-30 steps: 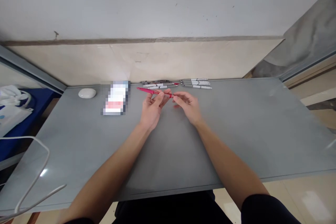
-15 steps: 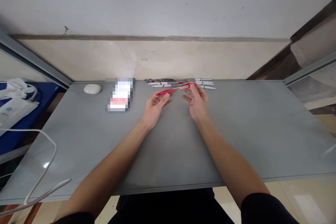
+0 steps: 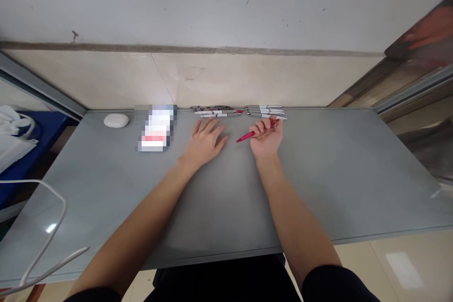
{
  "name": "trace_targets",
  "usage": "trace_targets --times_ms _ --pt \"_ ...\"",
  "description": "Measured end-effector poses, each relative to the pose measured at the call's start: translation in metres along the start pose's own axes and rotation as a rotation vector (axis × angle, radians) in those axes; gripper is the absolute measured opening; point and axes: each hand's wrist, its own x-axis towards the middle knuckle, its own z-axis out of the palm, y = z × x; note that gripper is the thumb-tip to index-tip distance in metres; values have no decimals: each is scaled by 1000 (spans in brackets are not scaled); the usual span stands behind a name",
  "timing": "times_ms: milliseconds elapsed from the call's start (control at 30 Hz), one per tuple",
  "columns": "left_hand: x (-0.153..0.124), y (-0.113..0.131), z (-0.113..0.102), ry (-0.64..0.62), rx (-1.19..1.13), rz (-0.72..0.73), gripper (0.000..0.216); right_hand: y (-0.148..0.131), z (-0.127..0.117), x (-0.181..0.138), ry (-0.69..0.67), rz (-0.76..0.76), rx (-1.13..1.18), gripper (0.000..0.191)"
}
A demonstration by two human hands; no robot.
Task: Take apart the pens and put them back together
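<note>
My right hand (image 3: 266, 139) is turned palm up, its fingers curled around a red pen (image 3: 245, 137). One end of the pen sticks out to the left, and the other shows by the thumb. To the left, my left hand (image 3: 206, 143) lies palm down with fingers spread, holding nothing. Just beyond its fingertips is a group of pens (image 3: 216, 112), some dark and some white with grey. A second group of white and grey pens (image 3: 265, 109) lies behind my right hand, partly hidden by its fingers.
A phone with a blurred screen (image 3: 156, 127) and a white rounded case (image 3: 116, 121) lie on the grey table (image 3: 226, 207), left of my hands. A white cable (image 3: 62, 212) loops over the left edge. A wall (image 3: 269, 75) stands behind the pens.
Half a second ago both hands held the red pen, its pieces apart at the middle. Now my left hand has let go and turned palm down; the pen is in my right hand.
</note>
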Motion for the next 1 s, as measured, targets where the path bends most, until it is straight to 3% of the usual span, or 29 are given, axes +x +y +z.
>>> trace_targets --times_ms 167,267,533,1000 --pt "-11 2 9 -70 100 -26 53 -4 -10 -2 -73 13 98 37" --pt "-12 1 8 -99 100 -57 58 -5 -10 -1 -80 -20 36 39" --pt "-13 0 11 -99 93 -60 58 -3 -12 4 -110 -85 -26 36" --pt "-14 -3 15 -73 81 -59 56 -5 -10 5 -55 -30 78 31"
